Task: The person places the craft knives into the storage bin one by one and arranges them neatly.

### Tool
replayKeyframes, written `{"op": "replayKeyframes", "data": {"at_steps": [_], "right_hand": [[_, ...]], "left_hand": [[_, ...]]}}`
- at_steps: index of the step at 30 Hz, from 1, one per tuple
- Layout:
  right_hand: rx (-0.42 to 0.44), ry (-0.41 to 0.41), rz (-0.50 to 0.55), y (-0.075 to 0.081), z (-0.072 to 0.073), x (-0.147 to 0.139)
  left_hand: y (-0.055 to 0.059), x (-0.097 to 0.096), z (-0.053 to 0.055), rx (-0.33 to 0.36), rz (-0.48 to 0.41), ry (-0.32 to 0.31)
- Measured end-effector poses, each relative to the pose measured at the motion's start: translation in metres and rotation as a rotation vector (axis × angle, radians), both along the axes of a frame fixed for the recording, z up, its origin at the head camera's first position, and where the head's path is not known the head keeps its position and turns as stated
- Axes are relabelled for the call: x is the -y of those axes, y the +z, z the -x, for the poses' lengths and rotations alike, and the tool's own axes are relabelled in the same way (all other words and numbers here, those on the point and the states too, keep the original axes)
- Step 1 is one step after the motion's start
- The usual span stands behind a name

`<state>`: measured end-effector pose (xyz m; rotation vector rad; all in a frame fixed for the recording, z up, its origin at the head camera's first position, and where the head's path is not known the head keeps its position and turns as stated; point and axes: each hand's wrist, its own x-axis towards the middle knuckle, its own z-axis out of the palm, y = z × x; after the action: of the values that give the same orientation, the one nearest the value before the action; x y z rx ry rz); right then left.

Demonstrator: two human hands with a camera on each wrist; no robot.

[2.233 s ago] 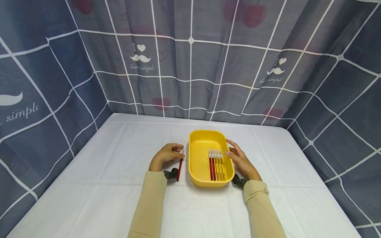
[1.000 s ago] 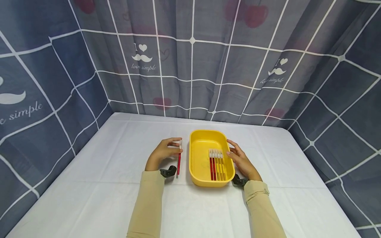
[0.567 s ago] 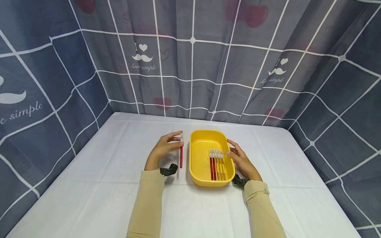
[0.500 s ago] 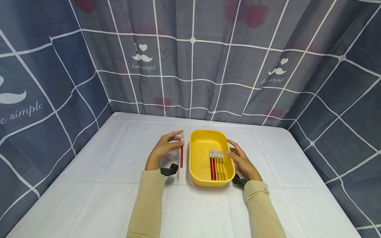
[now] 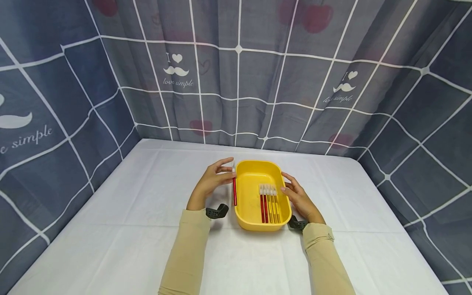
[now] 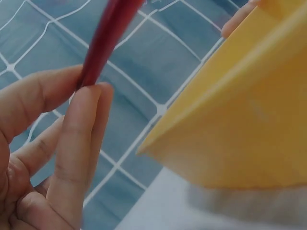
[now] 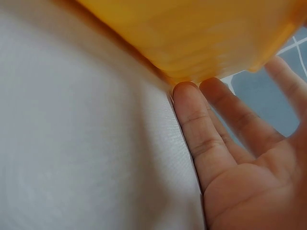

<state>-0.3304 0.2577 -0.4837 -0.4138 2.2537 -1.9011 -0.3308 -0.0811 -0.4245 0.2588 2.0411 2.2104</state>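
Observation:
My left hand (image 5: pixel 215 176) pinches a slim red pen-like stick (image 5: pixel 234 190) with a clear cap, held nearly upright in the head view at the left rim of the yellow tray (image 5: pixel 244 221). In the left wrist view, fingertips (image 6: pixel 84 98) meet on the red barrel (image 6: pixel 106 40), apart from the tray wall (image 6: pixel 230 143). My right hand (image 5: pixel 300 200) holds the tray's right side, thumb at the rim; the right wrist view shows fingertips (image 7: pixel 188 91) against its outer wall (image 7: pixel 192 43). Several capped sticks, red (image 5: pixel 263 209) and gold (image 5: pixel 273 209), lie side by side inside.
The tray stands on a white-covered table (image 5: pixel 155 241). A grey-blue checked curtain (image 5: pixel 217 110) rises behind and at both sides. Dark wrist devices (image 5: pixel 217 211) sit on both wrists, beside beige sleeves (image 5: pixel 186 250).
My left hand has lifted the red stick from the table and carried it right and away from me to the tray's left rim. The right hand and tray have stayed put.

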Motion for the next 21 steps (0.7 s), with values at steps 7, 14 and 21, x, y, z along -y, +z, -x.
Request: {"op": "replayKeyframes", "data": {"at_steps": [7, 14, 21], "right_hand": [[-0.009, 0.002, 0.021, -0.001, 0.0, -0.002], [-0.011, 0.009, 0.024, -0.004, -0.001, -0.002], [-0.012, 0.011, 0.029, -0.004, 0.002, -0.004]], "left_hand": [[0.008, -0.018, -0.007, -0.015, 0.04, 0.011], [0.011, -0.037, -0.013, -0.026, 0.065, 0.005], [0.021, -0.056, -0.013, -0.034, 0.124, 0.032]]}}
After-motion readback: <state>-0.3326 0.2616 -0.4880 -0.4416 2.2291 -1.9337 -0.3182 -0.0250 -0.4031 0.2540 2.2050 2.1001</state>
